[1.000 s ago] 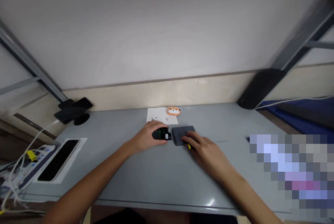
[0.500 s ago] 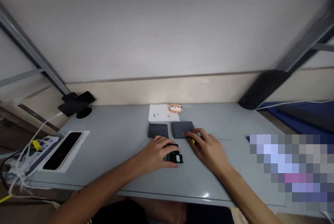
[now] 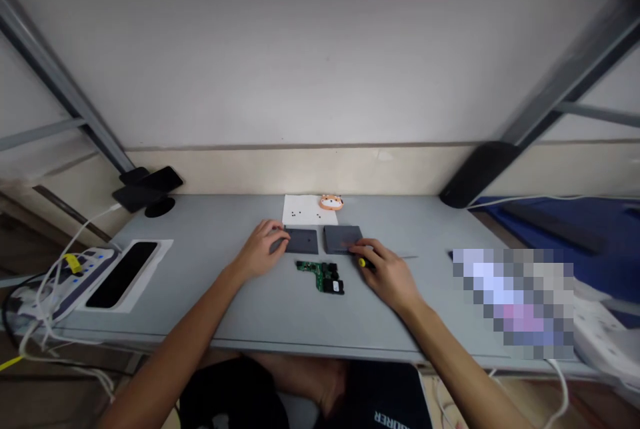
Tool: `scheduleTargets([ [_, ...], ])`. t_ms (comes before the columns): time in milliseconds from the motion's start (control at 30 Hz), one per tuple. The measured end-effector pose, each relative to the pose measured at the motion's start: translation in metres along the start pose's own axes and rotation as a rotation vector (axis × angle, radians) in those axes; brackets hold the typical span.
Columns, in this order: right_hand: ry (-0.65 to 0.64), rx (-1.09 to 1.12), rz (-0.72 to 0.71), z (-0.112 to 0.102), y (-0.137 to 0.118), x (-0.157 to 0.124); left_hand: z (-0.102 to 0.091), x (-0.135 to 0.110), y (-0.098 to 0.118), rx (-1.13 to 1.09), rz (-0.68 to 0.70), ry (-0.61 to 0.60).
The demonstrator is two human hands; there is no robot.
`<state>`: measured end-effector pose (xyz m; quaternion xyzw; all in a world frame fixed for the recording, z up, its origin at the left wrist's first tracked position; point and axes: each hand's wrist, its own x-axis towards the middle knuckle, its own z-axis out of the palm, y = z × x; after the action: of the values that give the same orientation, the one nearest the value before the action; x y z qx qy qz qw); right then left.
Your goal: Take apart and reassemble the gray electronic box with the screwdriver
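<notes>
My left hand has its thumb and fingers closed about the left end of a flat dark grey cover. In my right hand lies a screwdriver; the yellow end of its handle shows, and its thin shaft points right. The fingertips of that hand are by the front right corner of a dark grey box-shaped casing; whether they touch it I cannot tell. Between my hands a green circuit board with black parts and a white label lies flat on the desk.
Several tiny dark screws lie on a white paper, beside an orange animal-faced case. At left are a phone, a power strip with cables and a phone on a stand. A black cylinder stands back right.
My left hand has let go of the circuit board and moved left to the flat cover. The board stays on the desk. My right hand keeps the screwdriver by the casing; the view has shifted slightly.
</notes>
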<state>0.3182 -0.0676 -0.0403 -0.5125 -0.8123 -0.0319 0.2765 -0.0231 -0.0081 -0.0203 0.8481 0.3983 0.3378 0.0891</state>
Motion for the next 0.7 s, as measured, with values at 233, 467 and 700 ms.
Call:
scheduleTargets([
  [233, 0.053, 0.069, 0.004, -0.002, -0.002, 0.002, 0.009, -0.004, 0.002, 0.067, -0.010, -0.068],
  [467, 0.070, 0.040, 0.048, 0.002, 0.001, 0.001, 0.009, -0.001, 0.005, 0.159, -0.051, -0.093],
  [700, 0.057, 0.062, 0.056, 0.001, 0.001, 0.001, 0.010, 0.000, 0.010, 0.126, -0.102, -0.054],
])
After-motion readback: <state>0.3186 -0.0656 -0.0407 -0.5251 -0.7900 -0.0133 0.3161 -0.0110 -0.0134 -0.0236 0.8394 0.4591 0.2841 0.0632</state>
